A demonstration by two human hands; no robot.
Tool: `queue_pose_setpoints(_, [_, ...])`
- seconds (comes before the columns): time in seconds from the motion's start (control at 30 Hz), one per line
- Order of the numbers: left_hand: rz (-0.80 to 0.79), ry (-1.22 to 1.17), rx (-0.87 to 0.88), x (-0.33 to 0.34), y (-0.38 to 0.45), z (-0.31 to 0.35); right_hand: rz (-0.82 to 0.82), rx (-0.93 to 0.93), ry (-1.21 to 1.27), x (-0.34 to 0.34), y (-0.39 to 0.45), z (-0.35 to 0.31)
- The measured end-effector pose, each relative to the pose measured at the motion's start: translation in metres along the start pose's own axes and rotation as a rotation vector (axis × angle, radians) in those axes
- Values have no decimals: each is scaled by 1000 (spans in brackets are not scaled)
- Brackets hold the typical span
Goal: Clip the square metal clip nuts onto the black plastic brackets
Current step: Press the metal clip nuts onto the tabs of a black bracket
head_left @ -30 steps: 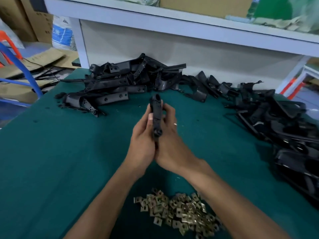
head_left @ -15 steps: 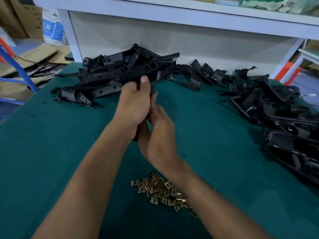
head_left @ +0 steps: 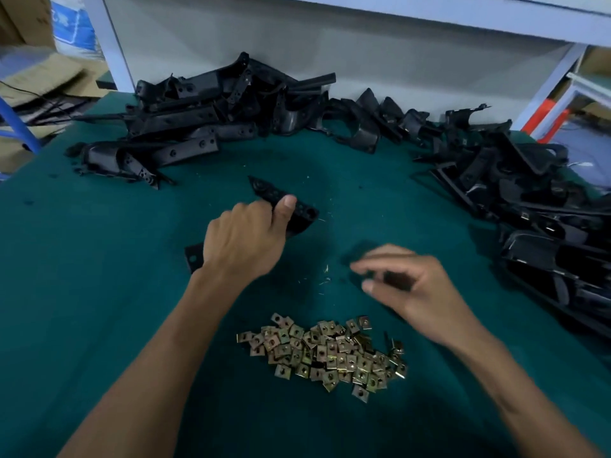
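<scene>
My left hand [head_left: 243,241] grips a long black plastic bracket [head_left: 299,214] over the middle of the green table; the bracket's ends stick out past the thumb and below the wrist. My right hand [head_left: 408,285] hovers to the right, blurred by motion, its fingers loosely curled with nothing visible in them. A heap of brass-coloured square clip nuts [head_left: 325,353] lies on the cloth below both hands.
Black brackets are piled along the back left [head_left: 198,120], the back middle [head_left: 370,123] and the right side [head_left: 542,209]. The green table cloth [head_left: 99,276] ends at the left edge. A white shelf frame [head_left: 109,44] stands behind the table.
Both hands held one bracket together near the back pile. Now the right hand has let go and swung right and down; the left hand keeps the bracket, lower over the table.
</scene>
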State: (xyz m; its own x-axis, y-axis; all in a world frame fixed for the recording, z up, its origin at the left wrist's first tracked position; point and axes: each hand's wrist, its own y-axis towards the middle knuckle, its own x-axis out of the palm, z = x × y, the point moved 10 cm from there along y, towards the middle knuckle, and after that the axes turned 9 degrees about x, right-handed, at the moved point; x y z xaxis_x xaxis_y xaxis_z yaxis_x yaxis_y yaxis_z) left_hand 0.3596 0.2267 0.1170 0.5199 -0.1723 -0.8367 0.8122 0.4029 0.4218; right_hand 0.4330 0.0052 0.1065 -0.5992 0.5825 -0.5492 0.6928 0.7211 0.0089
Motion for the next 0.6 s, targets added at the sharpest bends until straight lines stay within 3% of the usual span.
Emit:
queue_pose_setpoints(0.1, [-51,-58,10,17,2,1,-167,86,-76,9,-19,20])
queue_pose_setpoints(0.37, [-62,-22,205,29,-6,29,-185,81,-251,17,-26,18])
queue_pose_setpoints(0.6, [-64,-27,250,36,-7,29,-221,115,25,11,-20,25])
